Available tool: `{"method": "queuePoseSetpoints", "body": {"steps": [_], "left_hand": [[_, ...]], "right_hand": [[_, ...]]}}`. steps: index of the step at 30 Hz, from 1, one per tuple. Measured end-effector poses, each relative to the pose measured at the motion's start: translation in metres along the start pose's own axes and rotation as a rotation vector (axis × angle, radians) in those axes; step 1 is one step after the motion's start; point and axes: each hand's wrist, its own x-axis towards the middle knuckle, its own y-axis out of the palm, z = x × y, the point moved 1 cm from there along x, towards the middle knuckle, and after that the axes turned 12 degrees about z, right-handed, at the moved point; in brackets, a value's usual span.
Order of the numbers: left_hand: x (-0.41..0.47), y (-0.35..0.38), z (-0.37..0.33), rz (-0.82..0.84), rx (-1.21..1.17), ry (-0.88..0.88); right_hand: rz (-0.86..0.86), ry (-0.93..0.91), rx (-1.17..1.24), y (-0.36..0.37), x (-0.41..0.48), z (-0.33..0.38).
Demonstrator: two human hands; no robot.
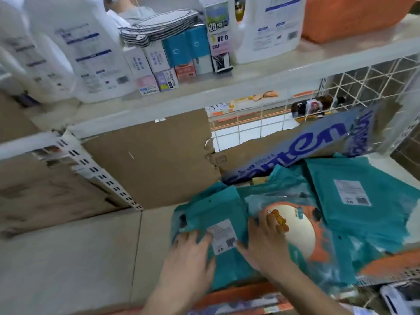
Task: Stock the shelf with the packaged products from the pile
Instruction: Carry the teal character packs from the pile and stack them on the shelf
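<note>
Left hand and right hand press flat, gripping nothing, on adjacent teal packages

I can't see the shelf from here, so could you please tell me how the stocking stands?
Left hand flat on labelled teal pack. Right hand on round-print pack. Blue-lettered cardboard leans behind them.
</note>
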Motion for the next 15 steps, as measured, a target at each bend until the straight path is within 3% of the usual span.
{"method": "queuePoseSetpoints", "body": {"steps": [10, 15], "left_hand": [[-0.007, 0.011, 0.026, -0.021, -0.073, -0.051], [-0.008, 0.003, 0.051, -0.082, -0.105, 0.01]], "right_hand": [[-0.028, 0.132, 0.135, 0.012, 0.021, 0.002], [-0.064, 0.242, 0.028, 0.02, 0.027, 0.01]]}}
